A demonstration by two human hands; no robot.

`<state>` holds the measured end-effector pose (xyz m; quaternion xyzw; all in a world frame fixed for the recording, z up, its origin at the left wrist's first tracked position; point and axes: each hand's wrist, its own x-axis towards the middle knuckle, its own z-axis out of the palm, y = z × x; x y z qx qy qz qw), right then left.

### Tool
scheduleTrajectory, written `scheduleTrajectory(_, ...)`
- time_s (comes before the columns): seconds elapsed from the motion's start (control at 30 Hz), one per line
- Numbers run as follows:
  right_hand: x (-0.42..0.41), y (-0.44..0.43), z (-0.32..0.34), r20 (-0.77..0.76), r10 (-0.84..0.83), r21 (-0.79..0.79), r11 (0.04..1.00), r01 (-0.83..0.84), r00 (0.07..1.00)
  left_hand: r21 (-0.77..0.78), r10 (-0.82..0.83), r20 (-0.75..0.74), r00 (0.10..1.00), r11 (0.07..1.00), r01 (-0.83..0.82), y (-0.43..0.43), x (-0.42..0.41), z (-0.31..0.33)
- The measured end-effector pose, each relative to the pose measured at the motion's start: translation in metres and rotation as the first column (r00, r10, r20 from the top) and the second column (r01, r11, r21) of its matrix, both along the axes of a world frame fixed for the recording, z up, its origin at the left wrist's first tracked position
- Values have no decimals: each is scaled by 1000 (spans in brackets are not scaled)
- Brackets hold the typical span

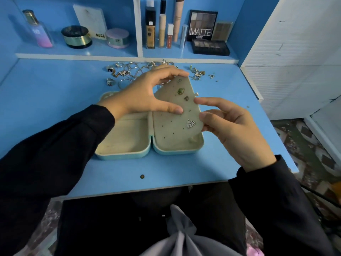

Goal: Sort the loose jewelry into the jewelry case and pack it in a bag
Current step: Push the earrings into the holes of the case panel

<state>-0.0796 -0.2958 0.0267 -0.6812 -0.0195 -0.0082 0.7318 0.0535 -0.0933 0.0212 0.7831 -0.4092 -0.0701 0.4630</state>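
Jewelry pile partly behind left hand, case half under earring panel, grey fabric cut off below.

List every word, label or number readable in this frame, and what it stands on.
"MATTE": on the upright eyeshadow palette, right shelf; the smaller line beneath is blurred.
"NUDE": on a pale strip between the black jar and pink jar, left shelf.
Foundation bottle, lip tube, perfume bottle: print too small to read.
Earring panel, held by left hand and right hand, and jewelry case: no text.
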Motion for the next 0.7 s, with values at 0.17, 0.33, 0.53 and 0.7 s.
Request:
scheduleTrajectory(0.17, -4, -12, -16, -36, -60, -67, 996, 57, 998, 122, -17, 33, 999, 992, 13, -9, 9, 0)
scheduleTrajectory(0.33, -5, -15, -27, -65, -91, -121, 989, 83, 994, 277, -47, 51, 998, 960, 32, -14, 18, 2)
scheduleTrajectory(0.53, -3, -17, -32, -89, -95, -203, 976, 75, 991, 384, -75, 96, 993, 923, 32, -17, 24, -2)
scheduleTrajectory(0.7, 1, -24, -27, -97, -36, -288, 958, 6, 995, 366, -100, 97, 990, 929, 58, -18, 28, -3)
